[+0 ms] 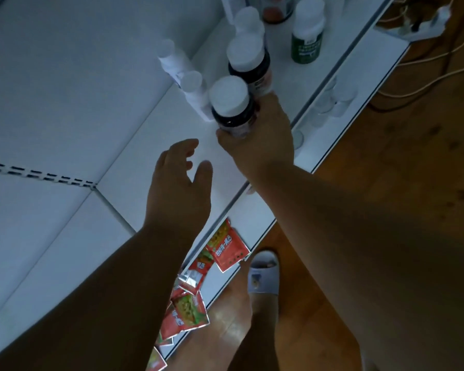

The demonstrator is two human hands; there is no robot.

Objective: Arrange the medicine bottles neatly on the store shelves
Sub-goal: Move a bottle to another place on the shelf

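My right hand grips a dark medicine bottle with a white cap low on its body, on the white shelf. Right behind it stands a second dark bottle with a white cap. Two slim white bottles stand to their left near the back panel. A green-labelled bottle stands farther right. My left hand hovers over the shelf with fingers spread, holding nothing.
Red snack packets lie on the lower shelf by the front edge. Faint white bottles show on a lower shelf at the right. A slippered foot stands on the wooden floor; cables and a power strip lie at the top right.
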